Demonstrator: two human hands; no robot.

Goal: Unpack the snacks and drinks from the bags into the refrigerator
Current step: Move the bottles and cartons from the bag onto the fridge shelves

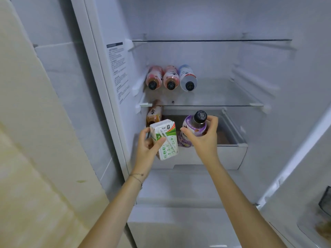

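My left hand (148, 147) grips a white and green drink carton (163, 138) with a straw taped on it, held in front of the open refrigerator. My right hand (204, 136) holds a purple-labelled bottle (191, 127) with a black cap, just right of the carton. Both are level with the clear drawer (231, 133) under the lower glass shelf (223, 97). On that shelf lie two pink bottles (162, 77) and a white and blue bottle (187, 77), caps toward me. An orange bottle (154, 113) lies at the drawer's left, partly hidden by the carton.
An upper glass shelf (211, 40) sits bare above. The refrigerator's left wall carries a printed label (119, 68). The open door (304, 176) stands at the right with a door bin. A cream-coloured panel (26, 140) fills the left side.
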